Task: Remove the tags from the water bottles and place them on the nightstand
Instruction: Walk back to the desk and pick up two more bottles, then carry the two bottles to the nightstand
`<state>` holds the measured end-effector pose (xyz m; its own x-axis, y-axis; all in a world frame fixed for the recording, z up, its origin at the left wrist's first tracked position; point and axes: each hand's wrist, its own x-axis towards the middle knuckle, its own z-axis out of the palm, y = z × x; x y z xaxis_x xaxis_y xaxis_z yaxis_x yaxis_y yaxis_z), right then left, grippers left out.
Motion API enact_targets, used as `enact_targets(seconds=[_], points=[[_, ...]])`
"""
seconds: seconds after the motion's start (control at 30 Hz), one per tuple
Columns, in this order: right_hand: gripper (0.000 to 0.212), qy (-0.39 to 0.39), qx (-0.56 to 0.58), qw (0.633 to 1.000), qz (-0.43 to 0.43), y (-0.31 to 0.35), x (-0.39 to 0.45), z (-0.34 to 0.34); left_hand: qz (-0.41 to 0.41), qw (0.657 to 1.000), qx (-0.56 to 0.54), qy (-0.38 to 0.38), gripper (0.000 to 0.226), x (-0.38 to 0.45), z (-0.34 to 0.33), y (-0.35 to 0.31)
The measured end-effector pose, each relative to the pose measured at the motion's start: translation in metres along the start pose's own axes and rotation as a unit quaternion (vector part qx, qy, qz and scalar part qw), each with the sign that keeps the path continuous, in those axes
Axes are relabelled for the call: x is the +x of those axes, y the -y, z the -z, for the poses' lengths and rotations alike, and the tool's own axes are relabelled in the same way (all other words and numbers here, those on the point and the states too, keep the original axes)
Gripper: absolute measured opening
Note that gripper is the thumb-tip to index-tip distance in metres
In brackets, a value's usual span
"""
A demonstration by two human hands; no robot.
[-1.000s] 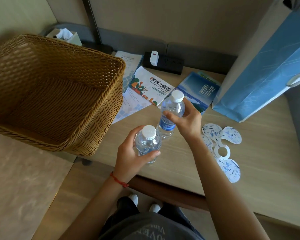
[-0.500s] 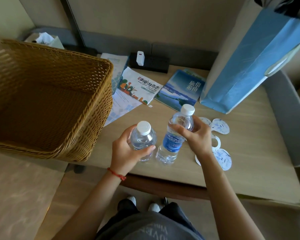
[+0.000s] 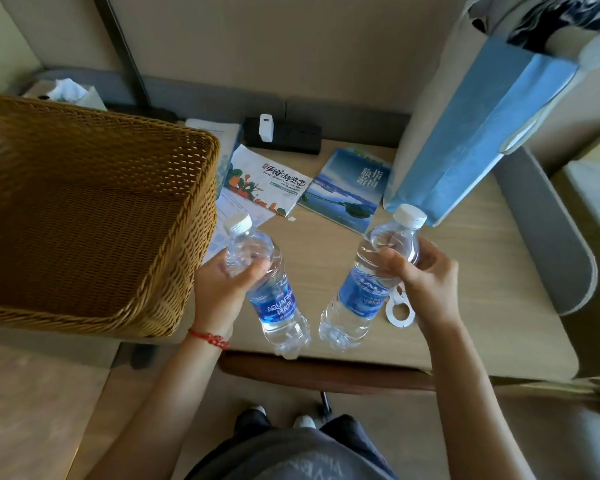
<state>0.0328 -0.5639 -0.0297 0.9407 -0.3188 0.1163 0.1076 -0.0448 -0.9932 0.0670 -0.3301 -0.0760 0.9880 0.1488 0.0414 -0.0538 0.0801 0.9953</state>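
Note:
Two clear water bottles with white caps and blue labels are lifted above the wooden nightstand [image 3: 482, 306], each tilted with its base toward me. My left hand [image 3: 222, 289] grips the left bottle [image 3: 271, 292] around its shoulder. My right hand [image 3: 426, 285] grips the right bottle [image 3: 364, 285] just below its neck. No tag hangs on either bottle neck. White round paper tags [image 3: 400, 308] lie on the tabletop, mostly hidden behind my right hand and the right bottle.
A large wicker basket [image 3: 94, 216] fills the left side. Brochures [image 3: 267, 181] and a blue booklet [image 3: 347, 188] lie at the back, behind them a black power strip [image 3: 284, 135] with a white charger. A tall blue paper bag [image 3: 475, 133] stands at the back right.
Both bottles have been lifted off the tabletop and moved apart, the left one leftward, the right one rightward. The view has also shifted, and my right hand now covers most tags.

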Motion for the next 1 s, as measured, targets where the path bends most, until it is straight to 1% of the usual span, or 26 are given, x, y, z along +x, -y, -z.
enact_targets(seconds=[0.1, 0.17, 0.27, 0.4, 0.5, 0.63, 0.8, 0.83, 0.9, 0.97, 1.0], points=[[0.022, 0.007, -0.007, 1.0, 0.004, 0.002, -0.002, -0.01, 0.023, 1.0, -0.011, 0.017, 0.009, -0.001, 0.007, -0.005], [0.022, 0.021, -0.008, 1.0, -0.002, -0.001, -0.005, -0.016, 0.024, 0.999, -0.007, 0.034, 0.008, -0.003, 0.012, -0.007], [0.028, 0.05, -0.014, 0.999, -0.017, -0.01, -0.009, -0.023, 0.021, 0.999, 0.003, 0.038, 0.018, -0.007, 0.019, -0.007], [0.032, 0.051, -0.022, 0.998, -0.036, -0.02, -0.009, -0.022, 0.045, 0.998, 0.032, 0.014, 0.028, -0.013, 0.024, -0.008], [0.029, 0.07, -0.025, 0.997, -0.033, -0.022, -0.004, -0.018, 0.051, 0.999, 0.015, 0.003, 0.023, -0.022, 0.022, -0.013], [0.024, 0.135, 0.0, 0.99, -0.044, -0.019, 0.009, -0.011, 0.057, 0.997, -0.006, -0.043, 0.026, -0.038, 0.011, -0.019], [0.032, 0.212, 0.009, 0.977, -0.038, -0.017, 0.019, 0.005, 0.055, 0.993, -0.016, -0.108, 0.03, -0.07, -0.005, -0.021], [0.031, 0.23, 0.015, 0.972, -0.038, -0.017, 0.02, 0.008, 0.059, 0.99, -0.014, -0.125, 0.026, -0.077, -0.008, -0.022], [0.028, 0.266, 0.025, 0.963, -0.044, -0.018, 0.021, 0.012, 0.055, 0.982, -0.032, -0.177, 0.008, -0.093, -0.014, -0.02], [0.029, 0.307, 0.03, 0.95, -0.05, -0.02, 0.02, 0.011, 0.059, 0.968, -0.022, -0.244, 0.03, -0.113, -0.015, -0.015], [0.03, 0.329, 0.026, 0.943, -0.051, -0.022, 0.018, 0.008, 0.061, 0.962, -0.029, -0.266, 0.031, -0.125, -0.014, -0.013]])
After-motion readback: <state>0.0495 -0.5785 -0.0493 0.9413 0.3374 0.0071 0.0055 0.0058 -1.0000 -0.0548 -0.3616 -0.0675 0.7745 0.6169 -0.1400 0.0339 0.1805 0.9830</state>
